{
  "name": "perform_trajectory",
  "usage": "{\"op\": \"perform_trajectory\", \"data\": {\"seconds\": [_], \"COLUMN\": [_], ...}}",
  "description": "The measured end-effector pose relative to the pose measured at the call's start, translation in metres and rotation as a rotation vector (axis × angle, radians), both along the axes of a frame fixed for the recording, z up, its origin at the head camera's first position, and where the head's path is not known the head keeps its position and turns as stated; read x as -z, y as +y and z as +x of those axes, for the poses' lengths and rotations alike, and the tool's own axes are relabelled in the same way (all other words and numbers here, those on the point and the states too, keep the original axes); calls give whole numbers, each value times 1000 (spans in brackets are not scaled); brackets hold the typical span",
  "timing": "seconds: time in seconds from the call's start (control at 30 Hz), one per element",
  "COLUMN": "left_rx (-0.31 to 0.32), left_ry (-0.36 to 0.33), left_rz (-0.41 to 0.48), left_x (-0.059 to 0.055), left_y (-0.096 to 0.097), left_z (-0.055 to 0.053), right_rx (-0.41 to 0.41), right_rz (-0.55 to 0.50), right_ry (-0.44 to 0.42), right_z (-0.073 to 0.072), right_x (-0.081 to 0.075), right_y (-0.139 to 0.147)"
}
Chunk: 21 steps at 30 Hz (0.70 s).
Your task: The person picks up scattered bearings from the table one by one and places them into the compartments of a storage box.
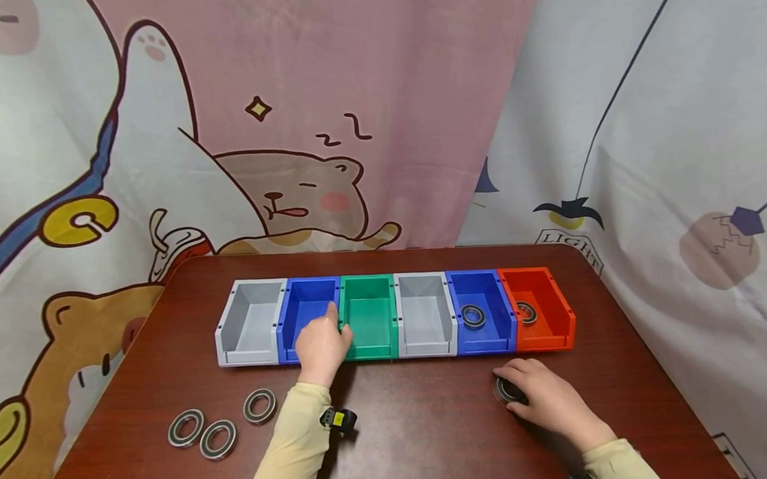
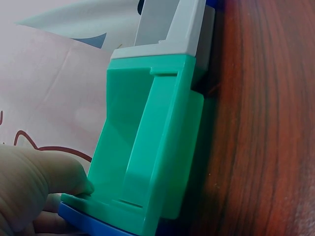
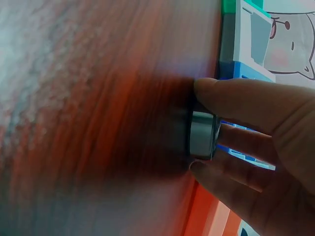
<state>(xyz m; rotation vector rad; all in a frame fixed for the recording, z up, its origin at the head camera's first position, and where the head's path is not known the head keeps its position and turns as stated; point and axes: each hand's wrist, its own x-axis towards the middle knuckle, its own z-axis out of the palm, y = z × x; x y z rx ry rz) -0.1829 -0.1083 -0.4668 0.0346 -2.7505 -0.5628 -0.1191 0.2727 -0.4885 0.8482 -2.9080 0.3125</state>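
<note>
A row of joined bins holds a blue bin (image 1: 309,300) and, to its right, a green bin (image 1: 370,319). My left hand (image 1: 320,346) is at the wall between these two and pinches it; the thumb (image 2: 74,177) lies on the green side, the other fingers are partly hidden on the blue side. On the table in front of the right-hand bins, my right hand (image 1: 547,397) holds a ball bearing (image 3: 202,135) standing between thumb and fingers, its dark seal partly covered by them in the head view.
Three more bearings lie on the table at left, one (image 1: 260,406) nearer the bins. One bearing (image 1: 473,316) sits in the right blue bin, another (image 1: 526,312) in the red bin (image 1: 557,325). Grey bins (image 1: 254,357) complete the row; a printed curtain hangs behind.
</note>
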Motion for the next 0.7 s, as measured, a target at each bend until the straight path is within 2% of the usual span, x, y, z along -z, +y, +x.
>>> {"op": "perform_trajectory", "data": {"seconds": [0.37,0.53,0.7], "left_rx": [-5,-4,-2], "left_ry": [40,41,36], "left_rz": [-22,-15,-13], "left_x": [0,0,0], "left_y": [0,1,0], "left_z": [1,1,1], "right_rx": [-40,-11,0], "right_rz": [-10,-21,-86], "right_ry": [-6,-56,-116], "right_z": [-3,-6,-7], "right_x": [-3,-4,-6], "right_y": [1,1,-2]}}
